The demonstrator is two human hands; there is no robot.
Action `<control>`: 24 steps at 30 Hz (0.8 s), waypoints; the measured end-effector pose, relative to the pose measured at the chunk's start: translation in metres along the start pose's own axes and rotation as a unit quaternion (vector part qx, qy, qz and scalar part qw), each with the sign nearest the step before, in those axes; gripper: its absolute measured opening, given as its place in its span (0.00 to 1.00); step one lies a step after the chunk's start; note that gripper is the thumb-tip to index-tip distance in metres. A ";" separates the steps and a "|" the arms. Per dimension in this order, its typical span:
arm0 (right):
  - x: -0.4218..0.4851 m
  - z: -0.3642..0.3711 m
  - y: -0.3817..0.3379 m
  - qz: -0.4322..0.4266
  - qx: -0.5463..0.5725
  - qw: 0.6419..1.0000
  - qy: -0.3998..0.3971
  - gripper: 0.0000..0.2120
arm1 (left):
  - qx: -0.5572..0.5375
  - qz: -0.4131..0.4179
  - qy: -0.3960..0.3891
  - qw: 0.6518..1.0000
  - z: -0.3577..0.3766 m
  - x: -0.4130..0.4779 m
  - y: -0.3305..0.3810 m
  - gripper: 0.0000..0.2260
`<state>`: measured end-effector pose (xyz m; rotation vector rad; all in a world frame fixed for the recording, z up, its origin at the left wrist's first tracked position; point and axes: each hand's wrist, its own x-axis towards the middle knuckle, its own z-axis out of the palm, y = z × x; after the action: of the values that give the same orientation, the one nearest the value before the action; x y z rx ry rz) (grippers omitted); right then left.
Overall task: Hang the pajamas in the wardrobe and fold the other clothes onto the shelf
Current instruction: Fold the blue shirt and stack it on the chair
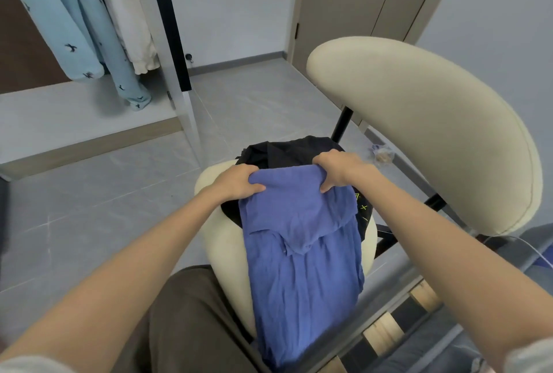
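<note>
**Both hands grip the top edge of the blue garment**

The left hand [239, 183] and the right hand [338, 169] each have their fingers curled tight round the far edge of a blue garment [299, 259], one at each corner, with the cloth bunched between thumb and fingers. From that held edge the garment runs toward the person, lying down the cream seat of a chair [220, 244] and hanging off its near rim. One fold of it lies doubled over just below the hands.

Under the blue cloth, and showing beyond the knuckles, sits a heap of black clothes [287, 151] on the same seat; a dark piece with green marks peeks out beside the right wrist.

The chair's padded backrest [419, 133] stands to the right. To the far left, well apart from the hands, light blue pajamas [74, 31] with dark bird prints hang in the open wardrobe above its pale shelf [68, 116], a white garment [131, 25] beside them.
</note>
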<state>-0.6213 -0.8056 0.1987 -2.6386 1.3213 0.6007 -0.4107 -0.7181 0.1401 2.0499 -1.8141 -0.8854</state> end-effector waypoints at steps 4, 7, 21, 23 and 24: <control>0.006 -0.043 0.008 0.015 -0.018 0.993 0.113 0.17 | 0.008 0.010 0.090 0.996 -0.049 0.014 0.022 0.06; 0.012 -0.065 0.011 0.033 -0.018 0.975 0.217 0.14 | 0.035 0.013 0.170 0.985 -0.077 0.024 0.036 0.06; -0.020 0.007 0.006 -0.008 -0.021 0.936 0.350 0.13 | 0.057 0.097 0.286 0.952 -0.018 -0.018 0.020 0.02; -0.030 0.021 0.002 -0.015 -0.030 0.938 0.344 0.15 | 0.063 0.108 0.278 0.953 -0.005 -0.028 0.017 0.05; -0.035 0.029 0.000 -0.017 -0.036 0.942 0.334 0.15 | 0.074 0.110 0.266 0.955 0.002 -0.032 0.016 0.06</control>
<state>-0.6485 -0.7721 0.1866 -3.0497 1.3976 -0.3058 -0.4255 -0.6901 0.1556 1.8733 -1.7820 -0.1154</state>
